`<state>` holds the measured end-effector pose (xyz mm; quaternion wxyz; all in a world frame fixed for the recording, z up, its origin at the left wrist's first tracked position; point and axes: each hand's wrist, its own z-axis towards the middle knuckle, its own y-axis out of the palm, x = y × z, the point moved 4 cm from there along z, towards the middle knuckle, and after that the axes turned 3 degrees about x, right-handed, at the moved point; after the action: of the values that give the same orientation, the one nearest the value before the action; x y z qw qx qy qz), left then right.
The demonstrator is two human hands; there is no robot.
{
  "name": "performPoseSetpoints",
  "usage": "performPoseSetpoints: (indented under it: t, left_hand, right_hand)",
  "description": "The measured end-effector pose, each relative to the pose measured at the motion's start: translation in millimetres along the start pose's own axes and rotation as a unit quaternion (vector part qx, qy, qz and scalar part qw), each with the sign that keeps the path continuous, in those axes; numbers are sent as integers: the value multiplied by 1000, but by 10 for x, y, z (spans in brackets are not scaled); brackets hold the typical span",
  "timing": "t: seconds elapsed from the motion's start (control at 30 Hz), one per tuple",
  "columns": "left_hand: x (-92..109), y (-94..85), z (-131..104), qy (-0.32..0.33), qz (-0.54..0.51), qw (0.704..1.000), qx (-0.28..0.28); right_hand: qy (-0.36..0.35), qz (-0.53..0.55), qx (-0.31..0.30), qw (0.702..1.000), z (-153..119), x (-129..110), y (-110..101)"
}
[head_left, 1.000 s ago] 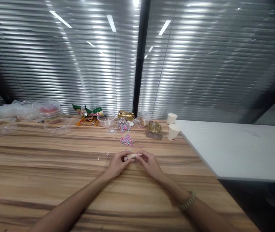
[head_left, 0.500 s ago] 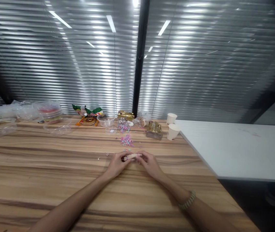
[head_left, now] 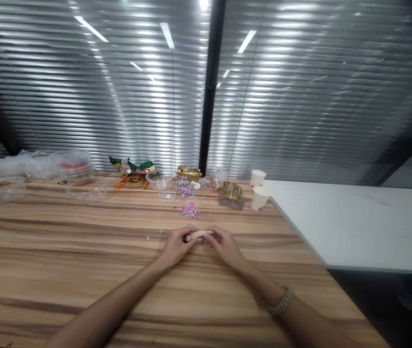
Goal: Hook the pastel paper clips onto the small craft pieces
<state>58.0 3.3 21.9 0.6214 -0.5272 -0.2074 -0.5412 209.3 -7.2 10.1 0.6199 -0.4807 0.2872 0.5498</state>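
Observation:
Between my hands is a short, pale, elongated piece [head_left: 199, 234] with pinkish ends, too small and blurred to name its kind. The fingers of my left hand [head_left: 177, 245] close on its left end. My right hand [head_left: 227, 246] pinches the right end between thumb and fingers. Just beyond them on the table lies a pile of small pink, purple and blue loops [head_left: 190, 210]. Behind that pile, a clear container [head_left: 184, 188] lies with more such loops at its mouth. A few loose bits [head_left: 161, 231] are scattered left of my hands.
Along the back of the wooden table [head_left: 82, 280] stand clear tubs [head_left: 159, 181], snack packets [head_left: 133, 181], gold-topped packages [head_left: 231, 195] and two paper cups [head_left: 260, 197]. Stacked lids and plastic bags [head_left: 42, 165] sit at back left. A white table [head_left: 365, 222] adjoins on the right.

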Motion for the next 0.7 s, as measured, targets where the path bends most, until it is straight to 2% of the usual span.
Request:
performPoseSetpoints:
  t: [0.7]
  left_hand:
    - [41,-3,2,-3,2,1000,-5]
  right_hand:
    - [5,-6,-11,1000,-2,50,13]
